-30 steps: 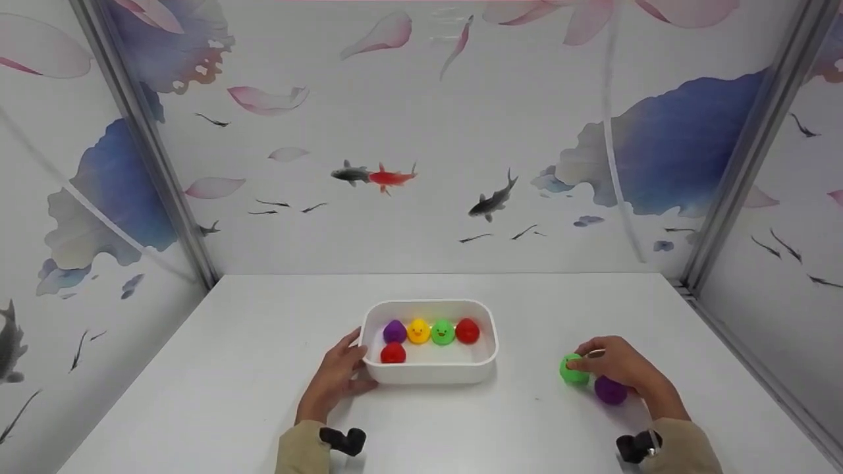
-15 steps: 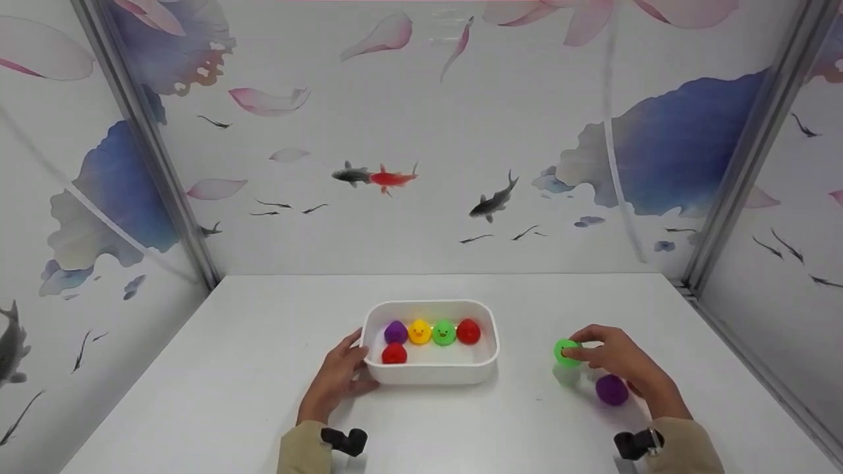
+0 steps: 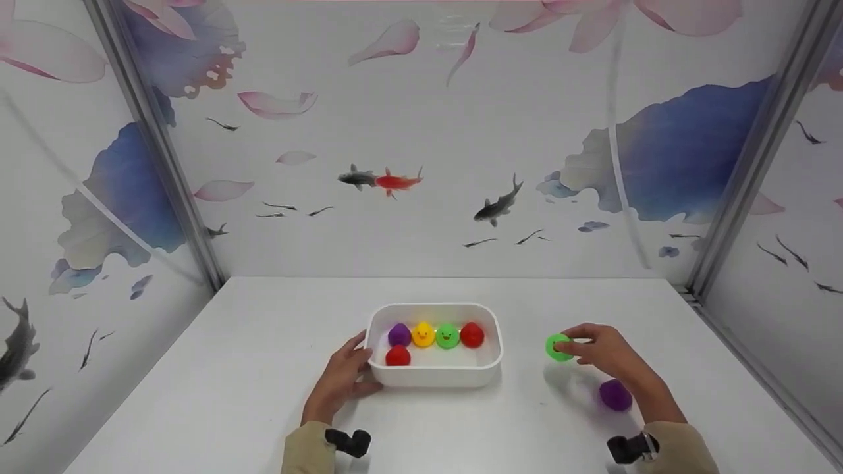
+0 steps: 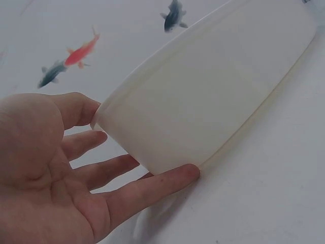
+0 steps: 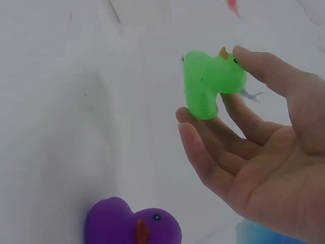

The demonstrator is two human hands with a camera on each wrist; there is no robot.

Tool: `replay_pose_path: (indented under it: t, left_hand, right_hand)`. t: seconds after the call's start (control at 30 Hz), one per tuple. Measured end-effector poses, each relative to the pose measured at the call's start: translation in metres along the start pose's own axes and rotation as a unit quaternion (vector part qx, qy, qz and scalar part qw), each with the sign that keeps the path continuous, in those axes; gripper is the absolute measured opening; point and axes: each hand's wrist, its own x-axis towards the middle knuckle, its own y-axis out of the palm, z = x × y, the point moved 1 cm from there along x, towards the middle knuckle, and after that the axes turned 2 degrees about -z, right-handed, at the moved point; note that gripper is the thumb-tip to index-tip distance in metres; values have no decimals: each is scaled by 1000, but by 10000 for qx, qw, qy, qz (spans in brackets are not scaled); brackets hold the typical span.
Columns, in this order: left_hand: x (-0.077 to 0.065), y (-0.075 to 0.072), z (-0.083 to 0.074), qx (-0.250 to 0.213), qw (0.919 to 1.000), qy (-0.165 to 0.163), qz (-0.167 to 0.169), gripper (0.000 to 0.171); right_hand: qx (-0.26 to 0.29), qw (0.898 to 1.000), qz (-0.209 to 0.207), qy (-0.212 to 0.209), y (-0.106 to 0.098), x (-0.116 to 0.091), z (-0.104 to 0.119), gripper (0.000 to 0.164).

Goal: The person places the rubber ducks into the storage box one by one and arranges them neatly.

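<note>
At the left end of a white plastic box (image 3: 435, 376), my left hand (image 3: 339, 378) grips the wall. In the left wrist view its thumb (image 4: 157, 189) lies along the long side and other fingers meet the short end. Between right thumb and fingertips, my right hand (image 3: 606, 349) pinches a green rubber duck (image 5: 208, 84), raised over the table right of the box. A purple rubber duck (image 5: 119, 223) sits on the table below that hand. Inside the box are a purple duck (image 3: 399, 335), a yellow duck (image 3: 423, 335), a green duck (image 3: 448, 336) and two red ducks (image 3: 472, 335).
The white table (image 3: 500, 434) runs back to a white wall (image 3: 421, 118) printed with fish and petals. Similar panels with metal posts (image 3: 158, 151) close off both sides. Each wrist carries a small black camera (image 3: 352, 442).
My right hand has lifted the green duck off the table and moved it left and away from me, leaving the purple duck behind. The left hand keeps its hold on the box.
</note>
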Motion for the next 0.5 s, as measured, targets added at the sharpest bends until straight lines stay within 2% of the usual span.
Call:
replay_pose_path:
  t: [0.2,0.4,0.5]
  left_hand:
    - [-1,0,1,-11,10000,-40,7,59]
    - [0,1,0,-38,10000,-3,3,59]
    - [-1,1,-1,-49,10000,-14,-10,59]
  right_hand:
    - [306,9993,-8,-230,9,-1,8,54]
    - [346,9993,-167,17,16,0,20,60]
    - [346,9993,-168,12,23,1,27,59]
